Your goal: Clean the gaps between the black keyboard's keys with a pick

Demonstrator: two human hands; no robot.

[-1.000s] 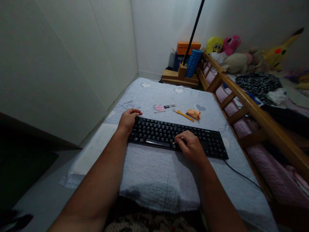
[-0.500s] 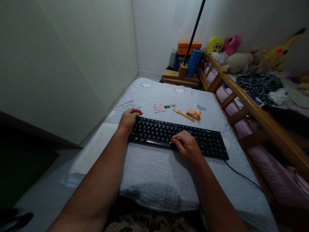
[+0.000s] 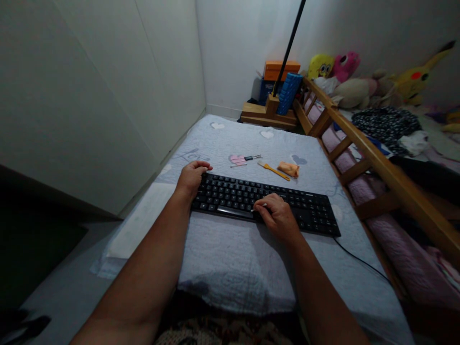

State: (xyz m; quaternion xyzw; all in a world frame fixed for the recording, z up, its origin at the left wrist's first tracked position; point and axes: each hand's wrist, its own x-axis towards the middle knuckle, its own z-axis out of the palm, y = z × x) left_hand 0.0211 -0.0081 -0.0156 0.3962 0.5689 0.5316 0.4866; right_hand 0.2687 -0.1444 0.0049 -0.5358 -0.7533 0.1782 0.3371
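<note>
A black keyboard (image 3: 233,194) lies flat on the pale blue bedspread, its space bar facing me. My left hand (image 3: 190,179) is closed on the keyboard's far left corner, fingers at the back edge. Over the keys right of the space bar, my right hand (image 3: 277,212) pinches a cotton swab (image 3: 253,210), with one white tip down by the keys and the other showing between the fingers. That hand covers part of the lower middle keys. Beyond the keyboard lie a yellow-handled brush (image 3: 276,171), a folded orange cloth (image 3: 288,169) and a dark-handled tool with a thin metal tip (image 3: 252,157).
A thin white stick (image 3: 238,165) lies near the tool. The keyboard's cable (image 3: 362,261) runs off to the right. A wooden rail (image 3: 345,127) borders the right side, with plush toys beyond; a pale cabinet (image 3: 108,96) stands at left.
The right hand and its cotton swab have shifted very slightly left over the keys. The left hand and the keyboard stay in place.
</note>
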